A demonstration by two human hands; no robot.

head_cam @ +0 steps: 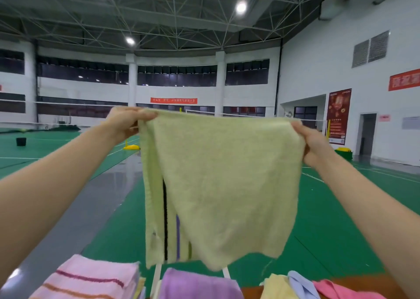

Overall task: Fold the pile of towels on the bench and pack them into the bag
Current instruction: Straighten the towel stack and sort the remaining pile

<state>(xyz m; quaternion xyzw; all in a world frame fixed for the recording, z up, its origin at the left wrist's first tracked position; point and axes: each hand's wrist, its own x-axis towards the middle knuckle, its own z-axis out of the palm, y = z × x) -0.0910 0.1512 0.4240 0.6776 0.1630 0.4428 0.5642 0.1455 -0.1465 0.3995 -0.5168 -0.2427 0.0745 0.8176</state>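
Green court flooring lies beyond; left hand [127,122] and right hand [312,143] each pinch a top corner of the pale yellow towel [218,185], hanging mid-air — soft, light, limp — best held by corners.

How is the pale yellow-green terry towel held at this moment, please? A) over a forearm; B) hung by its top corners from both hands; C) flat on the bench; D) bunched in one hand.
B: left hand and right hand each grip a top corner of the pale yellow-green terry towel.
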